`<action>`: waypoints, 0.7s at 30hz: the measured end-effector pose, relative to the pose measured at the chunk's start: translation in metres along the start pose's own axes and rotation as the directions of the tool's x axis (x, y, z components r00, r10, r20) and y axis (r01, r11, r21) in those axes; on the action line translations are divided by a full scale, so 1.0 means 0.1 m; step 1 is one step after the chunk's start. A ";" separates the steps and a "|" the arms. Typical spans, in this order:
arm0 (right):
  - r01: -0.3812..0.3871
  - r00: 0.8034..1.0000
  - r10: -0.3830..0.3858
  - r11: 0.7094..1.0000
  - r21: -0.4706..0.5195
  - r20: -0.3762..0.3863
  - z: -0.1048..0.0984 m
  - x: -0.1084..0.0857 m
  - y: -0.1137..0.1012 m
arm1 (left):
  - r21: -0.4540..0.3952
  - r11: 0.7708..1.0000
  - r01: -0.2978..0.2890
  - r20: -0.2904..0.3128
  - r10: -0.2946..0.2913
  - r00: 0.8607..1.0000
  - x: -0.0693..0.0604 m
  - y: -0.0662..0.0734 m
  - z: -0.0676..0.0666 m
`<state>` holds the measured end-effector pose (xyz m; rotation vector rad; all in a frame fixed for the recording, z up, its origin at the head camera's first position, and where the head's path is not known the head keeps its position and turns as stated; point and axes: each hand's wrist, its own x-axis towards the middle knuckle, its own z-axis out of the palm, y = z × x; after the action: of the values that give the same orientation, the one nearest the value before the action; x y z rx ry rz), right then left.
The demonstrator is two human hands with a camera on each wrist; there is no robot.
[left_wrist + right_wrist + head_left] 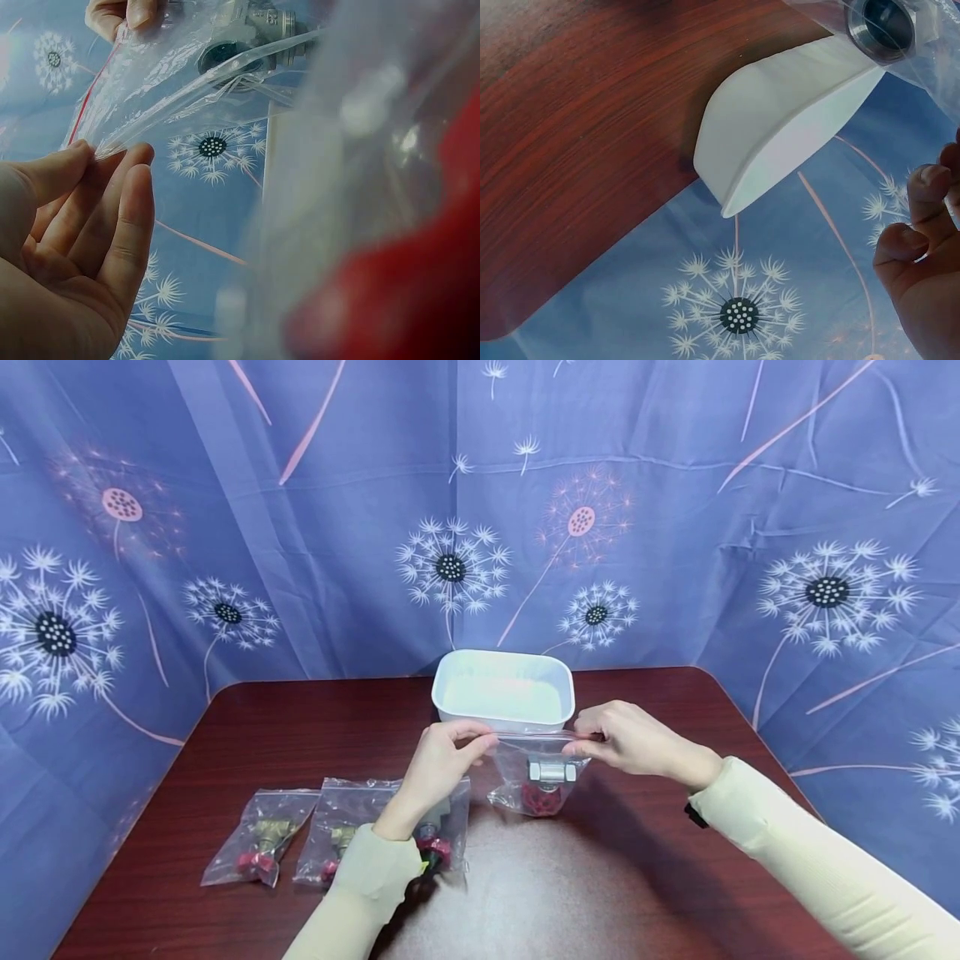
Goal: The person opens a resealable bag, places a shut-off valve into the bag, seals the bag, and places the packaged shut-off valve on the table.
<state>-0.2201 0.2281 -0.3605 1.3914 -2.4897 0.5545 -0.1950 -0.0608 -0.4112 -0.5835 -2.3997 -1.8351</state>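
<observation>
In the head view, my left hand (438,766) pinches the upper left corner of a clear zip bag (508,770), and my right hand (633,739) grips its upper right corner. The bag hangs upright between them above the table. Inside it is a valve with a silvery metal body (552,772) and a red handwheel (542,799). The left wrist view shows the thumb and fingertips of the left hand (82,247) on the bag's edge, by a red zip line. In the right wrist view the valve's threaded opening (885,30) shows through the plastic.
A white plastic tub (502,724) stands at the back of the dark red wooden table (345,718), just behind the bag. To the left lie more bagged valves (262,843), some partly covered by my left forearm. A blue dandelion-print cloth (337,568) hangs behind.
</observation>
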 end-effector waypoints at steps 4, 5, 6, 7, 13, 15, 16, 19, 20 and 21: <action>0.032 0.999 -0.032 0.999 0.015 -0.014 0.01 0.00 0.02 | 0.015 1.000 0.004 -0.007 -0.004 1.000 0.00 0.00 0.00; 0.024 1.000 -0.024 1.000 0.009 -0.011 0.01 0.00 0.02 | 0.018 1.000 0.007 -0.009 -0.007 1.000 0.00 0.00 0.00; 0.012 1.000 -0.012 1.000 0.002 -0.007 0.01 -0.01 0.01 | 0.019 1.000 0.009 -0.010 -0.008 1.000 0.00 0.01 -0.01; -0.002 1.000 0.002 1.000 -0.003 -0.001 0.00 -0.01 0.01 | 0.019 1.000 0.009 -0.010 -0.008 1.000 0.00 0.01 -0.01; -0.031 0.999 0.031 0.999 -0.013 -0.010 -0.02 -0.05 0.03 | 0.004 1.000 -0.004 -0.005 0.004 1.000 0.00 0.00 -0.01; -0.008 1.000 0.008 1.000 -0.006 -0.022 -0.02 -0.06 0.04 | 0.003 1.000 -0.006 -0.007 0.006 1.000 0.00 0.00 -0.01; 0.008 1.000 -0.008 1.000 -0.003 -0.027 -0.01 -0.06 0.05 | 0.004 1.000 -0.007 -0.006 0.007 1.000 0.00 0.00 -0.01; 0.053 0.998 -0.052 0.999 0.012 -0.035 0.01 -0.06 0.07 | -0.002 1.000 -0.007 -0.003 0.007 1.000 0.00 0.00 0.00; 0.062 0.997 -0.062 0.998 0.018 -0.034 0.01 -0.06 0.07 | -0.003 1.000 -0.007 -0.002 0.007 1.000 0.00 0.00 0.00; 0.070 0.997 -0.069 0.997 0.021 -0.034 0.01 -0.05 0.07 | -0.002 1.000 -0.007 -0.001 0.007 1.000 0.00 0.00 0.00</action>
<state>-0.2237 0.2351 -0.3653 1.4588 -2.4065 0.5870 -0.1951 -0.0607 -0.4109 -0.5897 -2.3920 -1.8351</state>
